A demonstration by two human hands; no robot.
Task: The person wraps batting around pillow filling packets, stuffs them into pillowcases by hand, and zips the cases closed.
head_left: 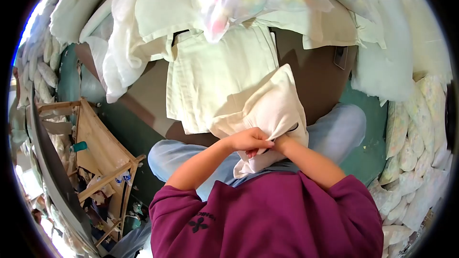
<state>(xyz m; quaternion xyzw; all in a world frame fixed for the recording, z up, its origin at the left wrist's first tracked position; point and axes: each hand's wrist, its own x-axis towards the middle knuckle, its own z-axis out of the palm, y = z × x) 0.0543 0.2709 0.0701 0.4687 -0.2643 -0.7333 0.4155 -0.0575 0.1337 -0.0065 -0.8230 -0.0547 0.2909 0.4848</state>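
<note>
A cream cloth cushion cover [275, 105] lies over my lap, bulging as if filled, its upper corner pointing away from me. My left hand [249, 141] is closed on the gathered edge of its opening. My right hand [285, 144] reaches into the cover up to about the wrist; its fingers are hidden by the cloth. A short dark line [293, 127] shows at the opening near the right wrist. Just beyond, a stack of flat cream covers [217, 74] rests on the brown surface [311, 74].
A clear plastic bag [258, 0] with pastel contents sits on white cushions at the back. White padding [382, 57] stands at right, above piled patterned pillows [406, 134]. A wooden frame [107, 138] with clutter stands at left on the green floor [368, 153].
</note>
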